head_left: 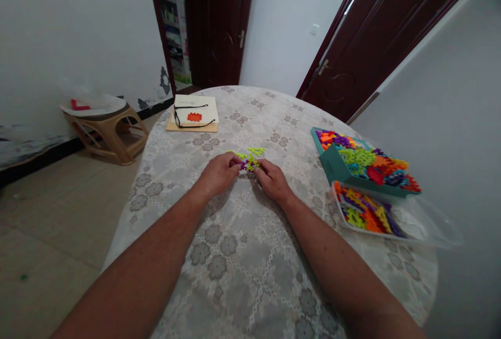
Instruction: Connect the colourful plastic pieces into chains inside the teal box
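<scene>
My left hand [222,173] pinches a purple toothed building piece [243,165] over the middle of the table. From the other side, my right hand [273,178] grips a yellow-green toothed building piece [251,161]. The two pieces meet between my fingertips; whether they are locked together I cannot tell. Just beyond my hands, a loose yellow-green triangular piece [256,150] lies on the cloth. Another yellow-green piece [241,155] is partly hidden behind my left fingers.
A teal box [336,166] and a clear plastic container [376,233] hold many coloured pieces at the right. Glasses [178,119] and an orange piece [194,117] rest on a white book [211,106] at the far left. A stool [121,143] stands left of the round table [230,287].
</scene>
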The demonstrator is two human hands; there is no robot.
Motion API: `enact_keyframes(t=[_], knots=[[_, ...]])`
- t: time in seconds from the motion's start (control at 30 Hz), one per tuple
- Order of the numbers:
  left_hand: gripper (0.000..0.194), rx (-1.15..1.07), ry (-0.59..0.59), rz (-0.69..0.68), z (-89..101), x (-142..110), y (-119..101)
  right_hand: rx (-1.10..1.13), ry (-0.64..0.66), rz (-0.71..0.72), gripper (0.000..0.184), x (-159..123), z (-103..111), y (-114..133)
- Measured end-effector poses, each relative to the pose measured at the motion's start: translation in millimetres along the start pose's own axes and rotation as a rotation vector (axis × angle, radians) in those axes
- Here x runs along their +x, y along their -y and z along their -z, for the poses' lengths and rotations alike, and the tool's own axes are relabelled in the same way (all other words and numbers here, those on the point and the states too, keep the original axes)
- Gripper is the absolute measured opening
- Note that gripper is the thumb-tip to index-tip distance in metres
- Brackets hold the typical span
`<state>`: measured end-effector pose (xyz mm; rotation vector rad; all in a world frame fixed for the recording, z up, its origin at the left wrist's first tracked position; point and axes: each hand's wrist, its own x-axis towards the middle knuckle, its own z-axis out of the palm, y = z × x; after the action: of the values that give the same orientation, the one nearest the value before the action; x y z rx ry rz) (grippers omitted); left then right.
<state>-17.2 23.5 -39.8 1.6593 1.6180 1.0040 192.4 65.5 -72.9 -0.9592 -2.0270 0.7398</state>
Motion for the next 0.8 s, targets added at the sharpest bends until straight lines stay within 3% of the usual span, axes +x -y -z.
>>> enact_keyframes(t=[0.17,0.3,0.4,0.47,0.57,0.67,0.8], knots=[[0.017,-0.134,0.066,-0.034,-5.1,-1.1,1.6,-0.016,-0.028,0.049,0.018,2.1,-1.2,0.0],[0.020,0.006,0.036,-0.118,-1.8,-0.1,3.8,0.028,-0.001,-0.017,0.010,0.1,-0.2,-2.3],[0.029,0.228,-0.111,-0.096,2.7,4.3,8.4,-0.027,-0.187,-0.109,0.014,1.7,2.2,-8.2],[0.039,0.370,-0.142,-0.069,3.9,8.7,11.4,-0.135,-0.309,-0.130,0.019,5.8,3.6,-14.3],[0.053,0.591,-0.059,-0.084,2.0,17.9,10.3,-0.281,-0.349,-0.161,0.019,13.6,4.7,-23.8],[0.059,0.807,0.048,-0.041,-1.7,32.2,2.4,-0.282,-0.319,-0.241,0.018,17.9,5.6,-29.0],[0.039,0.941,0.131,0.023,-5.2,54.4,-7.9,-0.172,-0.346,-0.318,0.019,16.7,9.6,-28.5]])
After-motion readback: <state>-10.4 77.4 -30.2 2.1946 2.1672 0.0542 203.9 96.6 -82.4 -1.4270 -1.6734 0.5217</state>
